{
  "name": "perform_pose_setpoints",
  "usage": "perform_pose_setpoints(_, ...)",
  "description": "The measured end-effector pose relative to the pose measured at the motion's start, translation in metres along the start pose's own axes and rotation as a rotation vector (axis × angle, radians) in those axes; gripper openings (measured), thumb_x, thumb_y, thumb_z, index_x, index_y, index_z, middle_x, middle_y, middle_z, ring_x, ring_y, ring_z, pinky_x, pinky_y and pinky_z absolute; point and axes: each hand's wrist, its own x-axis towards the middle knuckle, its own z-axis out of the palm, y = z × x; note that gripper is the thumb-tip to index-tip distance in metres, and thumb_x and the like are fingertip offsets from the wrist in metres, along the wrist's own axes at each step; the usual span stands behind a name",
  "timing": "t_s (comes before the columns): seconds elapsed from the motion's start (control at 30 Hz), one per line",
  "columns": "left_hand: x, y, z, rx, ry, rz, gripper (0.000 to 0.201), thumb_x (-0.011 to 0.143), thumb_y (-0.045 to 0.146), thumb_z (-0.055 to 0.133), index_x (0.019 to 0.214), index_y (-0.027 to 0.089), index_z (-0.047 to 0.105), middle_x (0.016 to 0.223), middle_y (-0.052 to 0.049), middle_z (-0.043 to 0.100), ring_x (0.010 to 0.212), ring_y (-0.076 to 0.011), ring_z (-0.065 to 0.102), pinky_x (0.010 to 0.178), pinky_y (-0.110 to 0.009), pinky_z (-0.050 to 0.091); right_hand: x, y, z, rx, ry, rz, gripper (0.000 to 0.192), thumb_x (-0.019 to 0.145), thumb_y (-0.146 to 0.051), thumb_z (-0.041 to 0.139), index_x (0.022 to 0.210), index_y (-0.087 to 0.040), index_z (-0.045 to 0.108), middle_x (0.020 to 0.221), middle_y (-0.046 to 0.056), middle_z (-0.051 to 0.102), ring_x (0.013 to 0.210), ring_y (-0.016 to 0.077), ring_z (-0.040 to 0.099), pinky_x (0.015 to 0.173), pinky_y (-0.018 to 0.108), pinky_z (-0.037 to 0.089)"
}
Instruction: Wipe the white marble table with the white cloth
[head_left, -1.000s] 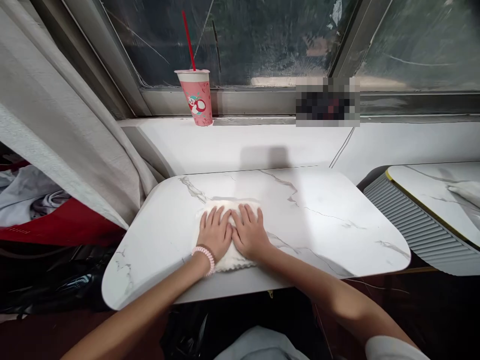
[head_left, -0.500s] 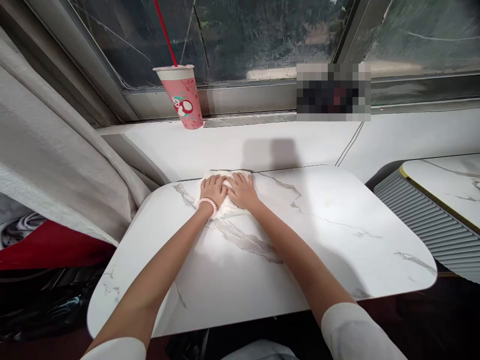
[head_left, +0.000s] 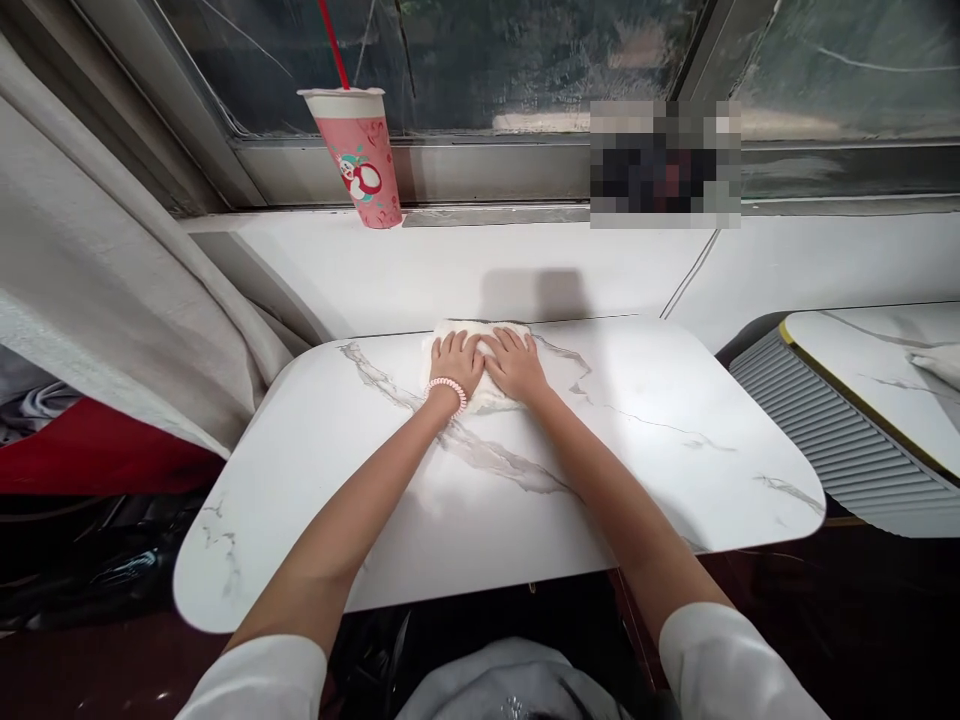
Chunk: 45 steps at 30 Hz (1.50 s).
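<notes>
Directly under left hand (head_left: 457, 366), right hand (head_left: 516, 366): cream cloth (head_left: 490, 398).

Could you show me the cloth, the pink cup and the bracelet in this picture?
Cloth (head_left: 491, 395): head view, on its uncovered part toward the near edge.
Cup (head_left: 358, 160): head view, on the middle of its pink side.
Bracelet (head_left: 450, 383): head view, on the top of its coil.

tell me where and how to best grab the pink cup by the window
Probably around mid-body on the pink cup, from the room side: the window stands behind it and the red straw sticks up from its top. Its sides narrow toward the base, so the wider part above should help stop it slipping.
</notes>
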Motion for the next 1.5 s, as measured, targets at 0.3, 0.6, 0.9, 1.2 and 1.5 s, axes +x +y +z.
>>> perform_pose_setpoints(0.3, -0.091, 0.015, -0.024, 0.024, -0.020, 0.089, 0.046, 0.097, 0.025, 0.032, 0.136, 0.016, 0.054, 0.148, -0.013, 0.048, 0.145, -0.0313, 0.031, 0.119, -0.057, 0.020, -0.087, -0.030, -0.012, -0.126, -0.073, -0.072, 0.053, 0.101, -0.032, 0.029, 0.150, -0.014, 0.038, 0.158, 0.017, 0.032, 0.146, 0.0324, 0.026, 0.115, 0.061, 0.018)
perform_pose_setpoints(0.6, -0.195, 0.054, -0.038, 0.056, -0.004, 0.146, 0.050, 0.098, 0.028, 0.032, 0.143, 0.013, 0.049, 0.158, -0.010, 0.035, 0.149, -0.0413, 0.012, 0.115, -0.072, 0.013, -0.191, -0.041, -0.040, -0.115, -0.039, -0.171, 0.053, 0.103, -0.039, 0.027, 0.151, -0.018, 0.038, 0.159, 0.013, 0.032, 0.148, 0.0281, 0.023, 0.120, 0.054, 0.014)
perform_pose_setpoints(0.9, -0.198, 0.086, -0.027, 0.090, -0.039, 0.151, 0.051, 0.097, 0.031, 0.037, 0.145, 0.014, 0.048, 0.156, -0.014, 0.037, 0.145, -0.0434, 0.024, 0.114, -0.071, 0.019, -0.208, -0.015, -0.058, -0.090, -0.050, -0.162, 0.052, 0.103, -0.041, 0.029, 0.151, -0.023, 0.037, 0.159, 0.008, 0.032, 0.148, 0.0244, 0.025, 0.121, 0.050, 0.015)
perform_pose_setpoints(1.2, -0.188, 0.109, -0.021, 0.086, -0.054, 0.216, 0.055, 0.098, 0.039, 0.038, 0.146, 0.013, 0.046, 0.152, -0.016, 0.042, 0.141, -0.0443, 0.031, 0.113, -0.069, 0.023, -0.212, 0.017, -0.072, -0.104, -0.079, -0.171, 0.052, 0.103, -0.044, 0.029, 0.153, -0.029, 0.032, 0.160, 0.003, 0.031, 0.148, 0.0219, 0.025, 0.121, 0.048, 0.019)
perform_pose_setpoints(1.5, -0.154, 0.091, -0.016, 0.060, -0.096, 0.258, 0.056, 0.097, 0.039, 0.037, 0.147, 0.015, 0.043, 0.155, -0.014, 0.039, 0.145, -0.0405, 0.027, 0.116, -0.066, 0.020, -0.179, 0.029, -0.064, -0.097, -0.097, -0.161, 0.052, 0.102, -0.044, 0.029, 0.150, -0.027, 0.037, 0.158, 0.005, 0.035, 0.147, 0.0242, 0.026, 0.119, 0.051, 0.020)
